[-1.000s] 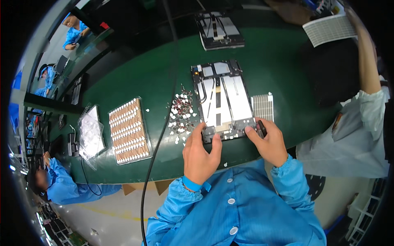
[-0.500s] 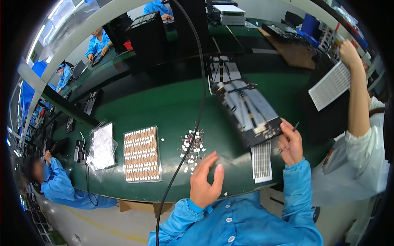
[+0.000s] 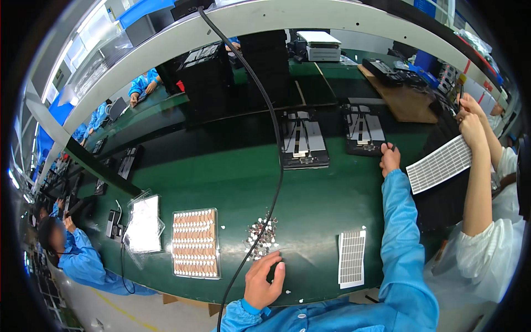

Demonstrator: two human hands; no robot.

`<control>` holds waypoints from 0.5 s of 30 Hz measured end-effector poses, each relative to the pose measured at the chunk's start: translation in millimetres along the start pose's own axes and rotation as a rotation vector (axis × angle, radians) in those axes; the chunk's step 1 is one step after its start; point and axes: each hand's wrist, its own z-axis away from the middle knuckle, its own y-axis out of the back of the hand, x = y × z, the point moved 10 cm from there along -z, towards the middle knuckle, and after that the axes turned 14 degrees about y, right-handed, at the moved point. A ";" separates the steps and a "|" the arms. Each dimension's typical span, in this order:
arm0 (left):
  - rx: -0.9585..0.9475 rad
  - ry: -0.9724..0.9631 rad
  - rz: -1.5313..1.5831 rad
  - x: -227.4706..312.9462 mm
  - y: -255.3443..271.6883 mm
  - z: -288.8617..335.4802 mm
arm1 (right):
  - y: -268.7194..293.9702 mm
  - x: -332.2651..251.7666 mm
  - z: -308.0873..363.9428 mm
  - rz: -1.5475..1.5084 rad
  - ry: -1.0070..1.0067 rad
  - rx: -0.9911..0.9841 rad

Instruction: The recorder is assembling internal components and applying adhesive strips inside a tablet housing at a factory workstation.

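Note:
My right hand (image 3: 390,160) reaches forward with its fingers closed at the near right corner of an opened tablet (image 3: 371,133), whose grey battery cells and dark cables show. The tablet appears to lie on the green table. A thin dark tool (image 3: 393,147) pokes out of the same hand; most of it is hidden. To its left lies a second opened tablet (image 3: 305,145). My left hand (image 3: 263,282) is open over the near edge, thumb and fingers apart, holding nothing. Just beyond its fingertips is a pile of small white and dark pieces (image 3: 263,235).
A clear tray (image 3: 194,243) of rows of brown-and-white parts sits left of a black cable (image 3: 260,83) hanging across the view. Plastic-wrapped white sheets (image 3: 145,224) lie farther left. A label sheet (image 3: 352,260) is at near right. Beside me, a co-worker's arm (image 3: 480,182) holds another sheet.
My right hand has carried the tablet away from me to the right and lowered it beside the other one. My left hand stays open near the pile. The view has shifted.

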 end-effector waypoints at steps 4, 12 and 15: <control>0.021 -0.030 -0.034 -3.2 5.9 7.0 | -16.3 -61.6 23.3 0.938 0.384 0.024; 0.067 -0.131 -0.079 -27.6 9.9 47.4 | 44.3 -73.3 181.0 1.097 0.663 -0.384; 0.046 -0.162 -0.027 -23.6 16.7 56.0 | 54.6 -90.2 199.6 1.112 0.620 -0.451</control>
